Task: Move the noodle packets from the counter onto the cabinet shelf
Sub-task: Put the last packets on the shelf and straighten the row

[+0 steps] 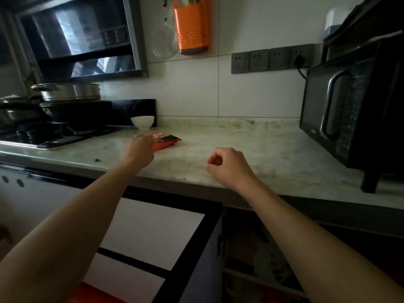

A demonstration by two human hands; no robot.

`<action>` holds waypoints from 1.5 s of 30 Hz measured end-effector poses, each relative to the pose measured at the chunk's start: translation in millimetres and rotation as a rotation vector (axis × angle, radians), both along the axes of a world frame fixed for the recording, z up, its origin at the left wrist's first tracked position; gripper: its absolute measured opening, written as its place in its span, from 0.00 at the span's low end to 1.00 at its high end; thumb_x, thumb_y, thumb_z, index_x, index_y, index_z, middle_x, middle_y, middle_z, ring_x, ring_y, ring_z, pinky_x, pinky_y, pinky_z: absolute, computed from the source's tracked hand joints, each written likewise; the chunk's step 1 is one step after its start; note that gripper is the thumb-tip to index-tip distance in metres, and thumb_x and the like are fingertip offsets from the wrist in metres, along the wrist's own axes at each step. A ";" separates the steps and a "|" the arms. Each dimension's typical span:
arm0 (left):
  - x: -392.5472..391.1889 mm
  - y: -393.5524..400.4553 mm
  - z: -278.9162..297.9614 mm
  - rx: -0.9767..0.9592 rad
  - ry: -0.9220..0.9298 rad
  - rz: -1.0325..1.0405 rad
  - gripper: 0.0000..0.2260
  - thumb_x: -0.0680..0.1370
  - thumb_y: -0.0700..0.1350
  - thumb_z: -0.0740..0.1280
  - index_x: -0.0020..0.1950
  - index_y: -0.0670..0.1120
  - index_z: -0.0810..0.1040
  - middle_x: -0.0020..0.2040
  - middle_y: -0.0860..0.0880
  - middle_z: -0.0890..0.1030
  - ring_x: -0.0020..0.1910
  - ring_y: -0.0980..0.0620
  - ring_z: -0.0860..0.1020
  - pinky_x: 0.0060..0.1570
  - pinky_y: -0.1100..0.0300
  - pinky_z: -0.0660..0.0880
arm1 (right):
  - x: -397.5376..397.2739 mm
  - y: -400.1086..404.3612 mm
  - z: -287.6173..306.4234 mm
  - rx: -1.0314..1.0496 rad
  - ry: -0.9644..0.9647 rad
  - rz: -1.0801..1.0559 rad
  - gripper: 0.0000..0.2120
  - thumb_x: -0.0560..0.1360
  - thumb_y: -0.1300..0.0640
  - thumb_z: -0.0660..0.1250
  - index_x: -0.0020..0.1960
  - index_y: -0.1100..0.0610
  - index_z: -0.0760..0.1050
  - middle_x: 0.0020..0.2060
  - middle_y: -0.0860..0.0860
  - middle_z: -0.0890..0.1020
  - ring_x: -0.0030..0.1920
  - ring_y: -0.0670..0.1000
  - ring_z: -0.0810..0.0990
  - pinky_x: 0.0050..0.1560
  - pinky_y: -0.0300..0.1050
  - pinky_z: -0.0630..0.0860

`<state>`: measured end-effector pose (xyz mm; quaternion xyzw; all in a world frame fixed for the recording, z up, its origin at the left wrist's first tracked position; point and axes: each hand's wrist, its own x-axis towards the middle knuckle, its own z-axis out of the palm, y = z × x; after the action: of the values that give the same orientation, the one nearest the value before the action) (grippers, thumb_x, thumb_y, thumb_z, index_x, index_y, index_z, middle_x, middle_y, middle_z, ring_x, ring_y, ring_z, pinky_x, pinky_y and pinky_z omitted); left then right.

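A red noodle packet point(167, 141) lies flat on the pale stone counter point(251, 145), just in front of a white bowl. My left hand point(138, 150) reaches over the packet's left end and covers it; the fingers are hidden, so the grip is unclear. Over the counter's front part my right hand point(227, 166) hovers with its fingers curled in and nothing in it. Below the counter a cabinet door point(157, 243) stands open, and a shelf point(262, 278) shows dimly inside.
A small white bowl point(142, 122) stands behind the packet. The gas stove point(54, 134) with stacked pots point(67, 95) fills the left. A black microwave point(352, 114) sits on the right. An orange utensil holder point(192, 25) and a strainer hang on the wall.
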<state>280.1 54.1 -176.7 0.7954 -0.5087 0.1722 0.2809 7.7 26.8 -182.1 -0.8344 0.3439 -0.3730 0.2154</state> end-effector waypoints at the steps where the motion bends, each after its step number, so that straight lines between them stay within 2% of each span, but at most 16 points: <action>1: 4.9 -13.3 -1.3 0.024 -0.031 0.031 0.14 0.73 0.36 0.65 0.57 0.45 0.79 0.57 0.41 0.78 0.57 0.39 0.76 0.54 0.47 0.76 | 2.1 -9.2 -2.7 0.019 -0.023 -0.010 0.01 0.72 0.57 0.70 0.43 0.55 0.80 0.39 0.48 0.81 0.40 0.46 0.80 0.37 0.39 0.72; 3: 11.7 -41.6 -4.9 0.088 -0.057 0.081 0.17 0.73 0.36 0.65 0.62 0.45 0.77 0.62 0.40 0.76 0.62 0.39 0.73 0.57 0.46 0.75 | 6.0 -25.5 -6.1 0.082 -0.067 0.009 0.02 0.72 0.56 0.71 0.42 0.54 0.79 0.39 0.47 0.81 0.40 0.45 0.79 0.35 0.38 0.71; 6: 16.3 -68.0 -7.8 0.106 0.030 0.116 0.20 0.74 0.37 0.64 0.67 0.43 0.74 0.63 0.38 0.77 0.62 0.38 0.75 0.59 0.47 0.74 | 7.5 -37.7 -7.8 0.123 -0.050 0.047 0.04 0.72 0.55 0.73 0.42 0.54 0.79 0.38 0.46 0.81 0.38 0.44 0.79 0.33 0.37 0.69; 11: 11.8 -69.5 -14.8 0.112 0.040 0.167 0.16 0.76 0.37 0.63 0.64 0.39 0.76 0.60 0.37 0.79 0.59 0.38 0.77 0.56 0.48 0.76 | 11.1 -40.1 -13.8 0.116 -0.046 0.051 0.05 0.72 0.54 0.73 0.43 0.55 0.80 0.39 0.47 0.81 0.38 0.44 0.79 0.33 0.36 0.69; 16: -5.2 -54.4 -16.5 0.119 -0.005 0.094 0.13 0.75 0.38 0.62 0.56 0.38 0.80 0.54 0.38 0.81 0.53 0.41 0.78 0.46 0.54 0.73 | 11.6 -39.0 -15.8 0.083 -0.019 0.025 0.03 0.72 0.56 0.72 0.45 0.54 0.79 0.41 0.48 0.81 0.41 0.45 0.80 0.35 0.36 0.72; 19: -27.0 -35.3 -16.7 0.105 0.032 0.022 0.12 0.75 0.37 0.62 0.56 0.40 0.80 0.53 0.40 0.81 0.52 0.43 0.78 0.44 0.58 0.69 | 11.6 -34.7 -16.5 0.035 -0.004 -0.008 0.02 0.72 0.57 0.70 0.45 0.55 0.79 0.41 0.48 0.81 0.41 0.47 0.81 0.36 0.35 0.74; 23: -63.3 8.3 -10.4 0.140 0.060 -0.078 0.14 0.76 0.37 0.63 0.59 0.44 0.81 0.55 0.45 0.81 0.52 0.46 0.77 0.46 0.59 0.69 | 7.8 -13.1 -16.8 -0.055 0.050 -0.032 0.05 0.73 0.60 0.67 0.47 0.58 0.79 0.43 0.52 0.81 0.44 0.51 0.81 0.46 0.47 0.80; 25: -82.9 32.6 -9.1 0.129 0.053 -0.143 0.15 0.74 0.38 0.65 0.59 0.47 0.81 0.54 0.47 0.81 0.53 0.47 0.77 0.47 0.59 0.70 | 2.4 0.3 -20.2 -0.084 0.066 -0.037 0.09 0.73 0.60 0.67 0.53 0.59 0.78 0.49 0.54 0.79 0.50 0.54 0.79 0.50 0.48 0.78; 27: -106.6 57.9 -7.7 0.083 0.055 -0.222 0.13 0.73 0.38 0.67 0.55 0.48 0.83 0.50 0.48 0.82 0.47 0.51 0.77 0.44 0.62 0.68 | -9.5 16.1 -25.6 -0.126 0.103 -0.042 0.20 0.73 0.60 0.68 0.64 0.58 0.73 0.61 0.55 0.74 0.61 0.54 0.73 0.59 0.48 0.74; 30: -144.9 100.5 -7.0 -0.067 0.201 -0.364 0.07 0.73 0.40 0.71 0.49 0.47 0.85 0.41 0.50 0.83 0.38 0.59 0.77 0.38 0.72 0.69 | -31.4 38.2 -35.6 -0.371 0.280 -0.116 0.38 0.70 0.54 0.72 0.76 0.55 0.59 0.73 0.56 0.62 0.74 0.58 0.59 0.71 0.55 0.63; 32: -170.1 127.2 -6.9 -0.154 0.323 -0.457 0.07 0.72 0.37 0.72 0.46 0.48 0.84 0.38 0.53 0.83 0.36 0.65 0.79 0.38 0.76 0.70 | -47.5 51.1 -39.5 -0.470 0.347 -0.163 0.43 0.68 0.52 0.74 0.77 0.56 0.58 0.75 0.58 0.62 0.76 0.61 0.57 0.73 0.60 0.60; 34: -193.5 152.3 -12.4 -0.215 0.432 -0.544 0.13 0.71 0.34 0.72 0.42 0.53 0.83 0.39 0.54 0.82 0.36 0.66 0.79 0.41 0.73 0.73 | -64.6 66.0 -42.9 -0.521 0.291 -0.174 0.37 0.67 0.55 0.74 0.73 0.59 0.67 0.70 0.59 0.70 0.72 0.62 0.66 0.70 0.62 0.64; 37: -222.2 181.8 -26.7 -0.326 0.540 -0.656 0.18 0.71 0.33 0.73 0.41 0.59 0.82 0.41 0.53 0.84 0.41 0.60 0.81 0.47 0.66 0.77 | -93.3 90.3 -45.4 -0.581 0.090 -0.191 0.27 0.64 0.63 0.71 0.64 0.63 0.77 0.60 0.60 0.80 0.61 0.62 0.79 0.61 0.58 0.75; 41: -257.3 217.4 -54.2 -0.459 0.686 -0.802 0.11 0.74 0.31 0.70 0.47 0.47 0.82 0.45 0.51 0.83 0.46 0.59 0.81 0.49 0.67 0.75 | -139.3 126.3 -58.7 -0.636 0.091 -0.226 0.25 0.64 0.64 0.71 0.62 0.61 0.78 0.58 0.57 0.82 0.59 0.60 0.80 0.56 0.56 0.78; 43: -271.4 229.3 -70.1 -0.509 0.776 -0.886 0.07 0.75 0.32 0.69 0.51 0.41 0.81 0.48 0.45 0.83 0.50 0.55 0.81 0.51 0.66 0.75 | -162.7 143.5 -71.5 -0.551 0.150 -0.238 0.23 0.67 0.62 0.72 0.63 0.57 0.77 0.58 0.54 0.82 0.58 0.59 0.79 0.52 0.55 0.78; 45: -281.7 230.5 -88.9 -0.513 0.843 -0.904 0.08 0.75 0.36 0.68 0.54 0.42 0.80 0.50 0.42 0.83 0.52 0.51 0.81 0.53 0.64 0.75 | -186.9 155.3 -87.4 -0.377 0.192 -0.252 0.19 0.73 0.55 0.71 0.63 0.53 0.75 0.57 0.51 0.81 0.57 0.56 0.79 0.50 0.52 0.78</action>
<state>-1.6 284.5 -265.6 0.4111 -0.5815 -0.1726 0.6805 -179.2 182.1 -269.5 -0.8421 0.3884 -0.3734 -0.0259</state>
